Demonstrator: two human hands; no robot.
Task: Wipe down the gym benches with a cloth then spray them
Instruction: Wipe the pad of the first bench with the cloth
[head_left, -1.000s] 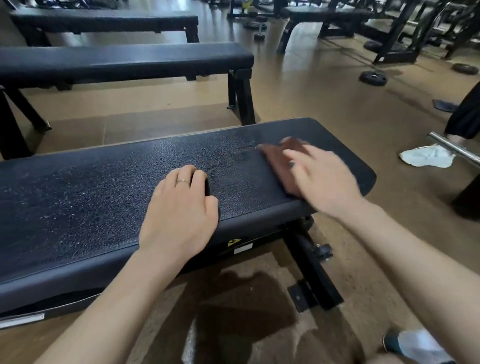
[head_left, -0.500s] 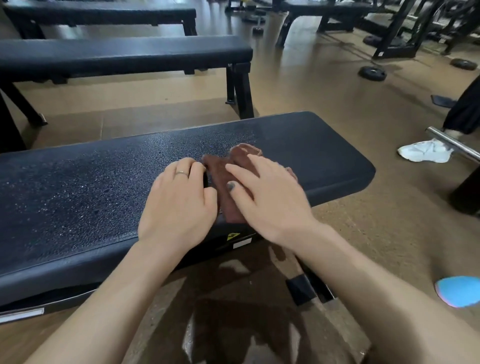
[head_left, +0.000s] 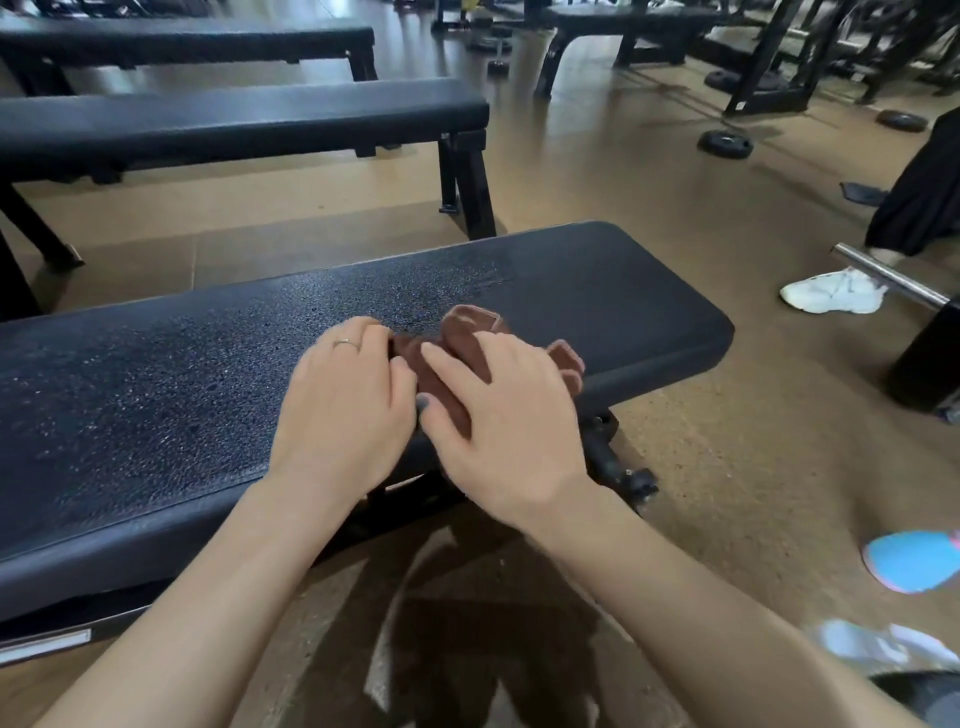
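You are in the wiping step, on the nearest bench (head_left: 597, 291), and from the droplets on it you are about halfway along its top.

Start at the left: that end of the pad, out to where it leaves the frame, is beaded all over with fine droplets, thick from the far edge to the near edge. That stretch looks unwiped.

Your left hand (head_left: 345, 410) lies palm down on the pad near the middle of the near edge, fingers together and bent at the knuckles, gripping nothing. A ring (head_left: 347, 343) shows on one finger. Its fingertips reach to just beside the cloth, perhaps touching it; I cannot tell.

The brown cloth (head_left: 467, 338) is bunched on the pad right of the left hand. Your right hand (head_left: 506, 410) presses down on it with fingers straight and slightly spread, the thumb lying along the cloth's near side; cloth pokes out past the fingertips and at the right of the palm.

Right of the cloth, the pad runs matte and dry-looking to its rounded right end, so that part looks finished.

Next, I judge, the left hand has to come off the pad or shift left, since it sits in the cloth's path. Then push the cloth leftward in flat, overlapping strokes, covering far edge to near edge, with firm, even pressure.

Two more benches (head_left: 249, 119) stand behind, well apart. No spray bottle shows anywhere.
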